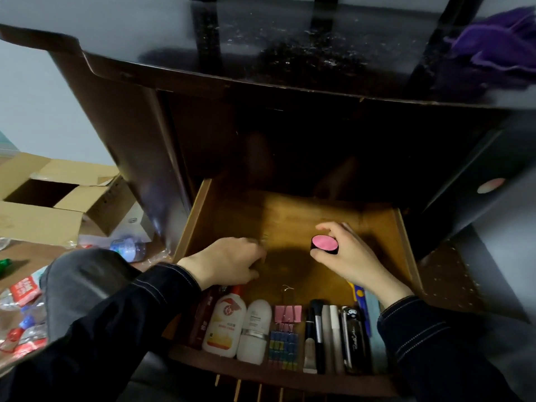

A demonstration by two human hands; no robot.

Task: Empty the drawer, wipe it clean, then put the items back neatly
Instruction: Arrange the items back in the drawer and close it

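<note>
The wooden drawer [290, 216] stands pulled out below a dark desk. My right hand [351, 256] grips a small round black item with a pink top [324, 243] above the drawer's floor. My left hand [229, 261] is inside the drawer at its left with fingers curled down; what they touch is hidden. Along the drawer's front lies a neat row: a dark red tube [203, 320], a white and orange bottle [224, 323], a white roll-on bottle [255, 329], pink and coloured binder clips [285, 335], a brush [317, 329], pens [333, 332] and a black case [355, 340].
A purple cloth [499, 44] lies on the dusty desk top [261, 39] at the right. An open cardboard box [58, 198], plastic bottles [127, 249] and wrappers [23, 314] litter the floor at the left. The drawer's back half shows bare wood.
</note>
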